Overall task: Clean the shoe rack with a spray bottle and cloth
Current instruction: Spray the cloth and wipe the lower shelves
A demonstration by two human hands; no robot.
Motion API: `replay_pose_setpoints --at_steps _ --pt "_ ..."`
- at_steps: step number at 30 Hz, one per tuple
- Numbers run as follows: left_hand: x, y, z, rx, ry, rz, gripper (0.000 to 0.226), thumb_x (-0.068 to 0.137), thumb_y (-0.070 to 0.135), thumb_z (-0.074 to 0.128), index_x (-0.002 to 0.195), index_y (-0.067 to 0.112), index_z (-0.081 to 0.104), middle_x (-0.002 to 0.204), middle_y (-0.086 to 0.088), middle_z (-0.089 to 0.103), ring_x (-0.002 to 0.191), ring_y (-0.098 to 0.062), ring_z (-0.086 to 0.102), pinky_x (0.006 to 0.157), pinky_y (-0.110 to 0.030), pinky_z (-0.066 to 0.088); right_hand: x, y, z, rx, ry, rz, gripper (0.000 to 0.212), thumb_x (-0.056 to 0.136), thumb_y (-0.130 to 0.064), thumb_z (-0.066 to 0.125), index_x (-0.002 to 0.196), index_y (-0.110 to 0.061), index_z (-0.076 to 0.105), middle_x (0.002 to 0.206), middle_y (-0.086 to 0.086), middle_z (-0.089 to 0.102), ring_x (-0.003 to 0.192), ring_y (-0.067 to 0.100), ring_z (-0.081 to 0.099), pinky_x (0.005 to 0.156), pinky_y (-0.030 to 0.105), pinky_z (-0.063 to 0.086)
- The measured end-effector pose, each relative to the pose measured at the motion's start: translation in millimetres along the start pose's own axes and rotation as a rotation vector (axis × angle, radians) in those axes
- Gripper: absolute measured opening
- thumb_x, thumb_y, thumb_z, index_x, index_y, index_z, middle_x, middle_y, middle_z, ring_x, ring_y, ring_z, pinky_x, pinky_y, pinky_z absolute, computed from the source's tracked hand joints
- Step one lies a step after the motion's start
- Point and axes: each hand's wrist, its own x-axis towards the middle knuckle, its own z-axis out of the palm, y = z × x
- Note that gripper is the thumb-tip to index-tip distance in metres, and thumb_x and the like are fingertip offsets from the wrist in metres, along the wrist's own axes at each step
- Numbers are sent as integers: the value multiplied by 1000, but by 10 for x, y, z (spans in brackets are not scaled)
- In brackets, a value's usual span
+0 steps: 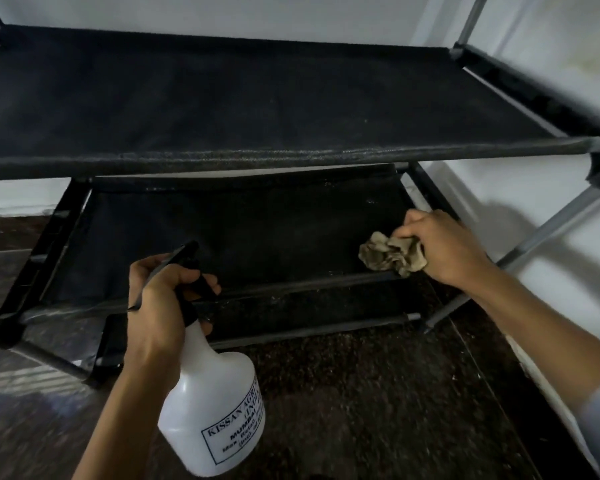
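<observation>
A black fabric shoe rack with grey metal poles fills the view, several shelves stacked one below another. My left hand grips the black trigger head of a white spray bottle, its nozzle aimed at the middle shelf. My right hand clutches a crumpled tan cloth and presses it on the front bar at the right end of that middle shelf. The lowest shelf is mostly hidden behind the bottle and the shelf above.
White walls stand behind and to the right of the rack. A dark speckled floor lies below. Grey rack legs slant down at the right, near the wall's white skirting.
</observation>
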Motion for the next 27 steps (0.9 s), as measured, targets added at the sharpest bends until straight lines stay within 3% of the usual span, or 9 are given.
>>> replay_pose_setpoints --at_steps 4,8,10,13,17,20,23,27 --pt "2 -9 7 10 16 11 22 83 10 46 92 30 48 64 0 71 79 -25 66 54 -34 42 43 -104 65 100 -10 45 23 84 -22 66 100 -37 67 79 -8 41 91 19 53 85 47 43" --pt "-6 -24 31 13 38 14 21 81 9 47 91 28 49 63 1 71 81 -26 68 52 -33 42 195 -692 190 192 -41 -68 9 84 -30 64 85 -39 63 81 -10 43 99 16 52 87 43 37" --pt "-28 -8 39 18 43 17 22 82 9 46 92 28 50 62 1 71 78 -26 67 52 -32 42 268 -1107 255 235 -30 -171 14 86 -33 63 98 -38 66 92 -9 46 105 17 52 89 44 33" --pt "-54 10 37 12 37 25 21 84 8 46 92 27 50 64 0 71 77 -25 66 52 -31 42 309 -1298 239 259 -48 -249 19 88 -35 61 106 -34 67 87 -13 40 98 16 54 86 42 35" --pt "-21 -1 37 29 24 22 20 83 9 45 91 28 48 64 -1 71 81 -27 66 53 -33 41 368 -672 183 152 -18 -44 20 91 -30 54 106 -34 66 95 -9 48 102 21 57 78 32 41" --pt "0 -38 26 24 23 25 20 82 10 45 90 28 47 65 0 72 83 -28 68 55 -34 43 359 -181 1 213 -40 137 13 92 -28 55 94 -25 68 87 -5 53 97 26 60 83 39 48" --pt "10 -48 10 17 22 30 21 81 9 45 91 27 48 67 -1 72 83 -27 69 52 -32 41 329 -328 -83 376 -99 29 20 88 -20 62 70 -25 59 73 -9 53 86 20 61 81 40 48" --pt "10 -46 1 23 16 34 20 82 11 45 92 28 47 68 -1 72 83 -27 68 52 -30 40 330 -945 142 306 -188 -167 11 89 -24 62 86 -34 64 79 -15 48 85 12 53 72 34 43"
